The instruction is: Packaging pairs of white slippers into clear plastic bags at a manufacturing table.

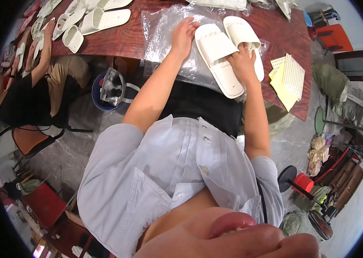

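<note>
A pair of cream slide slippers lies on a clear plastic bag (pixel 160 38) near the table's front edge. The left slipper (pixel 209 41) is angled with its heel toward me; the right slipper (pixel 238 29) lies close beside it. My left hand (pixel 184 38) rests on the plastic, fingers extended toward the left slipper's toe end. My right hand (pixel 244 64) lies over the pair, its fingers spread at the right slipper's strap and its thumb side by the left slipper. Its fingertips are partly hidden at the strap.
Yellow and white sticker sheets (pixel 288 79) lie at the table's (pixel 117 43) right end. More cream slippers (pixel 104 20) sit to the left, where another person (pixel 39 92) works. A blue bucket (pixel 100 101) stands below the front edge. A green-topped stool (pixel 320 120) is at right.
</note>
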A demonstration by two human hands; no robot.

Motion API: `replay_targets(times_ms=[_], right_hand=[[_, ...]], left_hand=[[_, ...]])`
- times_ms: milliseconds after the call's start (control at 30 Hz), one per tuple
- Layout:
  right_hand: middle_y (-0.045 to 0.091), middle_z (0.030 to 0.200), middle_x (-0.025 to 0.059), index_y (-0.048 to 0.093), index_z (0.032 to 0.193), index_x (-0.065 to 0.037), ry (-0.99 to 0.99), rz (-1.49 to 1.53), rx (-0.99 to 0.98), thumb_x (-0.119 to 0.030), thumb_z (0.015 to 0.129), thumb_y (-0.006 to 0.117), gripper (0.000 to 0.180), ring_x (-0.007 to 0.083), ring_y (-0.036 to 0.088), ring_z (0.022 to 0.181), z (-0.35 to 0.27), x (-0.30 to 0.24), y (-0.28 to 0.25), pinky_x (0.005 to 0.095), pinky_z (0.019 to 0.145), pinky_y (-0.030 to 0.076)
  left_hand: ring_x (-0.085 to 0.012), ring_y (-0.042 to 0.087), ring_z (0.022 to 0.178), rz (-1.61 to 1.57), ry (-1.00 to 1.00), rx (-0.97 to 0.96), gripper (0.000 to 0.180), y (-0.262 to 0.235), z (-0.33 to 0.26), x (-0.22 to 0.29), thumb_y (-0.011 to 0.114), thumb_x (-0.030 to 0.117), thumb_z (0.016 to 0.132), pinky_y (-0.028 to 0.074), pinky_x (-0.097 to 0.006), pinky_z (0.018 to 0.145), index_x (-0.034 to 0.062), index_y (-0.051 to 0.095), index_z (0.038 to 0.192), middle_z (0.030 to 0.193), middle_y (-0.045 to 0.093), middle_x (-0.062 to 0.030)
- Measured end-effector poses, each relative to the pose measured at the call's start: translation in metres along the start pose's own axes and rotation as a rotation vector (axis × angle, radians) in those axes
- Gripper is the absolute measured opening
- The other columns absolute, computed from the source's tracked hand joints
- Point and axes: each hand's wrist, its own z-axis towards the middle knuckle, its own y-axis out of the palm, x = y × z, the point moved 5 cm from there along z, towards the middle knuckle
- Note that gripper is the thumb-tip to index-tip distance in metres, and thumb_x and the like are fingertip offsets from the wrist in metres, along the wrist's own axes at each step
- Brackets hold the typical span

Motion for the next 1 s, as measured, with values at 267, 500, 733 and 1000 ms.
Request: replay_targets(times_ms=[267, 500, 733, 1000], right_hand=[[0.064, 0.125, 0.0151, 0.070, 0.109, -0.001, 0.224, 0.820, 0.163, 0.002, 0.087, 0.057, 0.026, 0.0253, 0.061, 0.114, -0.052, 0.058, -0.056, 0.0332, 0.096, 0.047], [0.070, 0.104, 0.0105, 0.069, 0.106, 0.006, 0.558, 0.917, 0.461, 0.005, 0.092, 0.052, 0.022, 0.0170, 0.065, 0.099, -0.104, 0.113, -0.064, 0.0272, 0.091, 0.049], [0.070, 0.097, 0.0117, 0.068, 0.100, 0.008, 0.644, 1.062, 0.499, 0.003, 0.093, 0.054, 0.017, 0.0163, 0.065, 0.093, -0.114, 0.104, -0.042, 0.0265, 0.087, 0.050], [0.069, 0.101, 0.0123, 0.066, 0.105, 0.009, 0.556, 1.160, 0.480, 0.004, 0.094, 0.054, 0.016, 0.0168, 0.065, 0.095, -0.103, 0.086, -0.039, 0.0270, 0.089, 0.051]], left_hand=[[-0.0185, 0.062, 0.096, 0.236, 0.167, -0.087, 0.024, -0.003, -0.002, 0.001, 0.050, 0.014, 0.099, 0.050, -0.030, 0.089, -0.0027, 0.059, 0.113, 0.103, 0.064, -0.0109], [-0.0233, 0.063, 0.103, 0.340, 0.185, -0.102, 0.024, -0.011, -0.001, 0.008, 0.045, 0.006, 0.097, 0.050, -0.033, 0.094, -0.0060, 0.055, 0.116, 0.110, 0.065, -0.0184], [-0.0216, 0.063, 0.101, 0.268, 0.160, -0.051, 0.022, -0.010, -0.010, 0.006, 0.045, 0.004, 0.097, 0.051, -0.032, 0.093, -0.0048, 0.057, 0.113, 0.107, 0.065, -0.0165], [-0.0225, 0.063, 0.103, 0.264, 0.120, -0.018, 0.021, -0.006, -0.013, 0.005, 0.044, 0.003, 0.097, 0.051, -0.033, 0.094, -0.0036, 0.058, 0.112, 0.110, 0.065, -0.0172]])
